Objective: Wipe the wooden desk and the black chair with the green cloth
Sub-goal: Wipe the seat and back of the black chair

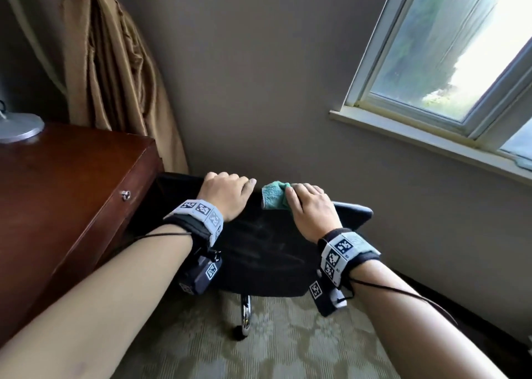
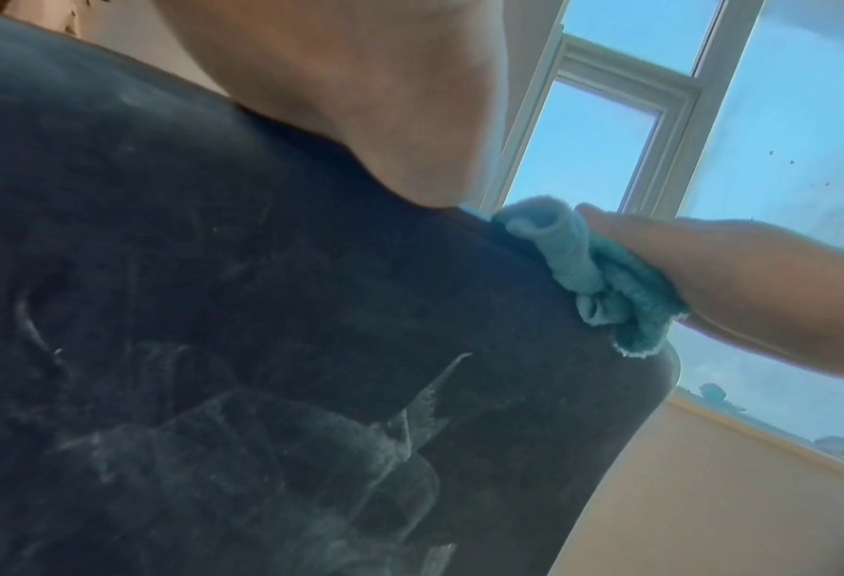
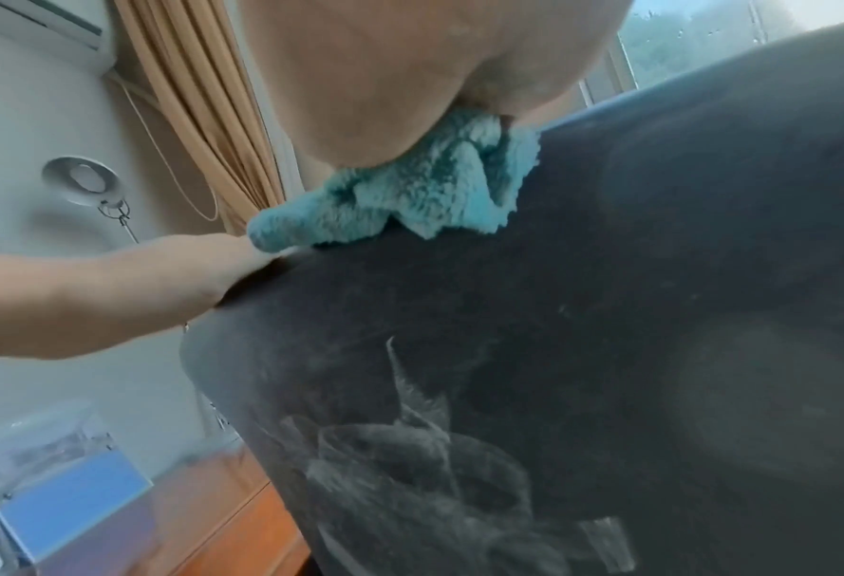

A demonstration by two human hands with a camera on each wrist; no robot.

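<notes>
Daylight enters through the window [image 1: 449, 50], glass overexposed; room beside it dim; wrist views soft, edges bowed.

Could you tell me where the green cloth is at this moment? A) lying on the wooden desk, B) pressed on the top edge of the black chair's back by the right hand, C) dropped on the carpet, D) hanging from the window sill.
B: the right hand presses the green cloth onto the top edge of the black chair, beside the left hand.

Green cloth [image 3: 410, 195] atop possibly dusty chair [image 3: 557, 350]
</notes>
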